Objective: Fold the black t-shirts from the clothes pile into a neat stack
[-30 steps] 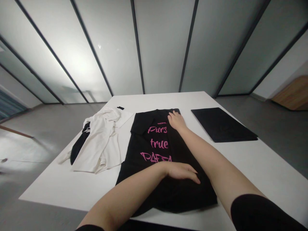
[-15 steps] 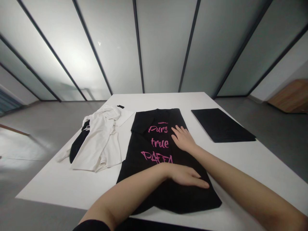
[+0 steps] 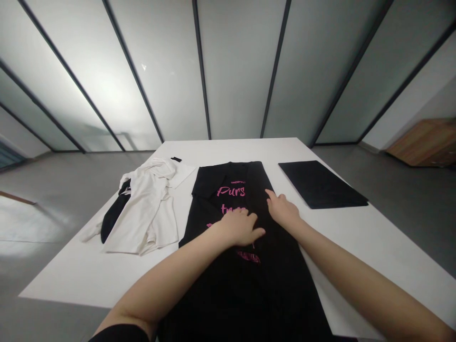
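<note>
A black T-shirt [image 3: 285, 285] with pink lettering is laid out on the white table [image 3: 89, 280] in front of me. Its far left side is folded over, and its near end runs down to the bottom of the view. My left hand [image 3: 242, 229] rests over the middle of the print with fingers apart and thumb pointing right, hiding several letters. Along the shirt's right edge is my right hand [image 3: 284, 209], its index finger and thumb apart, the other fingers partly bent. Neither hand visibly grips the cloth.
Left of the shirt lies a crumpled white garment [image 3: 142, 209], with a black piece [image 3: 116, 216] beside it and a small black tag [image 3: 175, 159] behind. A flat folded black cloth [image 3: 320, 185] lies to the right. Frosted glass panels [image 3: 235, 71] stand beyond the table.
My left hand has moved forward from the lower shirt onto the print. My right hand's fingers have bent somewhat and shifted slightly nearer. The shirt's lower part now reaches further toward me.
</note>
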`<act>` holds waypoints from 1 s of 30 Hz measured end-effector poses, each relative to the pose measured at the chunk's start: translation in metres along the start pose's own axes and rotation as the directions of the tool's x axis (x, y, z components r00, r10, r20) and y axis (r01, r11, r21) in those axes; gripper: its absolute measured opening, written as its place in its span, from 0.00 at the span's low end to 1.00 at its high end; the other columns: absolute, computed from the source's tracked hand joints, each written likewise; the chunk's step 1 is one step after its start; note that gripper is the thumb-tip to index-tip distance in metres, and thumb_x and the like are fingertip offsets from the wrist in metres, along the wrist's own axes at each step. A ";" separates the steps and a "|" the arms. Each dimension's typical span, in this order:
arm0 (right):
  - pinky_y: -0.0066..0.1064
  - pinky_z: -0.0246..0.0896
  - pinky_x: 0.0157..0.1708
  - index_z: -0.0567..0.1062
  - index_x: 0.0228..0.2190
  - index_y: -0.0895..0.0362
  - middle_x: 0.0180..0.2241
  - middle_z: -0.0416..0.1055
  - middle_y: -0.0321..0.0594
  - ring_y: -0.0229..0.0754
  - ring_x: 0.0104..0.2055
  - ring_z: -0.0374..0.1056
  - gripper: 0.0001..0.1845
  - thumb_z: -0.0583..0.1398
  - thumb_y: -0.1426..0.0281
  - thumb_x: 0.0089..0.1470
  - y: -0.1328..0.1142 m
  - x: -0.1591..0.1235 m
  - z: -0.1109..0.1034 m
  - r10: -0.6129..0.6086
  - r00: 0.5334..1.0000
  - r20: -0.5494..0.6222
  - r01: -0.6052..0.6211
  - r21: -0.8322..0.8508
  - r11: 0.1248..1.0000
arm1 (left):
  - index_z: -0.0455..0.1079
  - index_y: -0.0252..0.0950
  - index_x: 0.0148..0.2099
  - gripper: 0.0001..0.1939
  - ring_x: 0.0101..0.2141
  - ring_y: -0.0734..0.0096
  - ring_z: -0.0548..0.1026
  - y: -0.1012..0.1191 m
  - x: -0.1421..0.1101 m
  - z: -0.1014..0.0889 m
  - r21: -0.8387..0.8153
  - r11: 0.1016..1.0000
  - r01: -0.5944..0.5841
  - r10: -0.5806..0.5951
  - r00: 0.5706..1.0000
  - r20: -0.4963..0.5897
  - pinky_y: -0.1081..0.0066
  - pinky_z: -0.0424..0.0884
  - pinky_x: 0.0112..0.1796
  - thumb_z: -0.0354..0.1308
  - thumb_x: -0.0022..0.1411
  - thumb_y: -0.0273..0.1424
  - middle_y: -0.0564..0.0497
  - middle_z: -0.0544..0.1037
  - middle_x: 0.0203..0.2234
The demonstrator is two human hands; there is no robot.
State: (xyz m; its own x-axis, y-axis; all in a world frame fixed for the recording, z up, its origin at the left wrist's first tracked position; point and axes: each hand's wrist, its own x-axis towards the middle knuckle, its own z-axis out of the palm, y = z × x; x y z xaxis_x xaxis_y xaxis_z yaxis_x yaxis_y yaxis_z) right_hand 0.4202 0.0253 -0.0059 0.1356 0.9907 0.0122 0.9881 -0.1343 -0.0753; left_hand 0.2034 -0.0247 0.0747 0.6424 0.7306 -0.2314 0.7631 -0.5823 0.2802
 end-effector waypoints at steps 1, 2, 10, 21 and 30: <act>0.46 0.72 0.44 0.61 0.74 0.50 0.51 0.76 0.58 0.60 0.45 0.81 0.31 0.46 0.63 0.76 -0.001 0.004 0.000 -0.003 1.000 0.011 0.003 0.007 1.000 | 0.67 0.39 0.72 0.35 0.69 0.38 0.67 -0.008 0.006 0.004 0.014 0.999 0.049 -0.048 0.998 -0.035 0.41 0.64 0.65 0.46 0.76 0.55 0.34 0.70 0.69; 0.46 0.72 0.45 0.61 0.74 0.52 0.51 0.78 0.58 0.60 0.47 0.81 0.31 0.45 0.64 0.75 -0.003 0.009 0.000 -0.007 1.000 0.020 0.007 0.016 1.000 | 0.62 0.40 0.76 0.36 0.71 0.37 0.62 -0.015 0.012 0.009 0.021 0.996 0.087 -0.086 0.995 -0.055 0.38 0.61 0.66 0.45 0.76 0.55 0.34 0.65 0.73; 0.48 0.71 0.51 0.64 0.71 0.60 0.56 0.79 0.63 0.60 0.54 0.80 0.31 0.43 0.72 0.72 -0.011 0.067 0.001 -0.032 0.999 0.029 0.031 0.040 0.999 | 0.48 0.45 0.82 0.40 0.77 0.38 0.46 -0.038 0.052 0.047 0.053 0.966 0.253 -0.243 0.959 -0.147 0.33 0.47 0.71 0.42 0.76 0.55 0.39 0.47 0.80; 0.47 0.68 0.54 0.68 0.71 0.49 0.59 0.77 0.58 0.58 0.57 0.76 0.32 0.46 0.72 0.72 -0.023 0.137 -0.017 -0.107 0.994 0.029 0.108 -0.012 0.994 | 0.44 0.44 0.83 0.43 0.78 0.38 0.38 -0.041 0.111 0.040 -0.040 0.910 0.413 -0.413 0.891 -0.190 0.27 0.37 0.70 0.36 0.75 0.57 0.41 0.41 0.81; 0.52 0.62 0.57 0.67 0.71 0.54 0.62 0.70 0.65 0.64 0.61 0.69 0.30 0.45 0.66 0.75 -0.039 0.091 0.000 0.189 0.959 -0.210 -0.167 0.116 0.979 | 0.45 0.45 0.83 0.43 0.78 0.38 0.38 -0.045 0.109 0.045 -0.046 0.918 0.393 -0.393 0.891 -0.226 0.26 0.37 0.70 0.36 0.75 0.58 0.40 0.42 0.81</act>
State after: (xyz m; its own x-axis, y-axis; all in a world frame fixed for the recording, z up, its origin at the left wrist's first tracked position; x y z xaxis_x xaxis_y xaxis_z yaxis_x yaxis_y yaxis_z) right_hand 0.3944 0.1208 -0.0022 0.3320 0.9203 0.2069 0.9362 -0.2946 -0.1919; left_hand 0.2424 0.0649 -0.0052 0.2570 0.9606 -0.1055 0.9501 -0.2313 0.2091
